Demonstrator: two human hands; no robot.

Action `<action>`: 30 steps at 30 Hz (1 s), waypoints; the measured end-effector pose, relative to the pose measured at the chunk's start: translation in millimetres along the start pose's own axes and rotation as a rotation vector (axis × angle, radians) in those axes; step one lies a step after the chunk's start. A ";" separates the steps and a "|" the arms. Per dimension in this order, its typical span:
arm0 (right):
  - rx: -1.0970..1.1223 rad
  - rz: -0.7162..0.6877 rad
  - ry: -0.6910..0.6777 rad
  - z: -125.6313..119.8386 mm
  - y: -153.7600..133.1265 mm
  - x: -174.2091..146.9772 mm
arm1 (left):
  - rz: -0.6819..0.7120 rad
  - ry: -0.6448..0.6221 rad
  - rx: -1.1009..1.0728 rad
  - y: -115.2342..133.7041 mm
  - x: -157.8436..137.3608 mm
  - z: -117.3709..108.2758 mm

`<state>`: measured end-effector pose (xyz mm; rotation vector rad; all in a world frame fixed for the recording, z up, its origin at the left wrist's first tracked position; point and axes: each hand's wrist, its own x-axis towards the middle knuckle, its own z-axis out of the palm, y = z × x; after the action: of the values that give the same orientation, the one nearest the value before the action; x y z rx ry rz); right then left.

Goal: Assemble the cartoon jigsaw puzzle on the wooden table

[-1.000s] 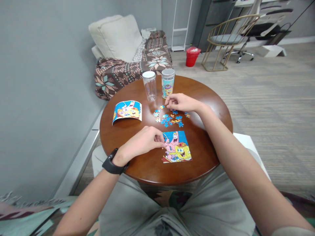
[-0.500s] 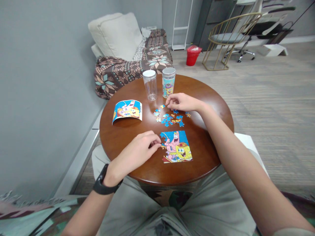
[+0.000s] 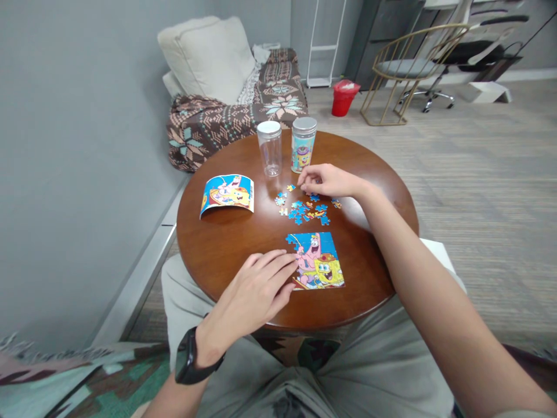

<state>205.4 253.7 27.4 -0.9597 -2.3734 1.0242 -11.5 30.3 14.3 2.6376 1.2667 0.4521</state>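
Gray walls (image 3: 87,174) are flanking a round desk (image 3: 206,244), where a partly joined puzzle (image 3: 324,261) is lying. The left hand (image 3: 256,290) is holding its fingers straight over the left edge, perhaps steadying it; the right hand (image 3: 331,181) is curling beside loose pieces (image 3: 325,220), any held piece too hidden to tell. Two jars (image 3: 303,151) are crowding it from behind; a curved picture card (image 3: 230,191) is resting leftward.

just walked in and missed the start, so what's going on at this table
A person sits at a round, brown wooden table with a flat, colourful cartoon jigsaw, partly assembled. Their left hand lies across its left edge, which is ragged where visible. Their right hand is curled beside loose, mostly blue jigsaw pieces; whether it holds one is hidden. A curved, printed picture sheet lies farther left, and two lidded cylindrical jars stand beyond the pieces.
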 end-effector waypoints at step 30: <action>-0.173 0.172 0.333 -13.4 11.7 -2.3 | 0.008 0.204 0.367 -89.2 150.6 -38.9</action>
<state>219.8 264.4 27.4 -1.3052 -2.1535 0.6600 -1.0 204.9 54.0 2.9596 1.5305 0.5485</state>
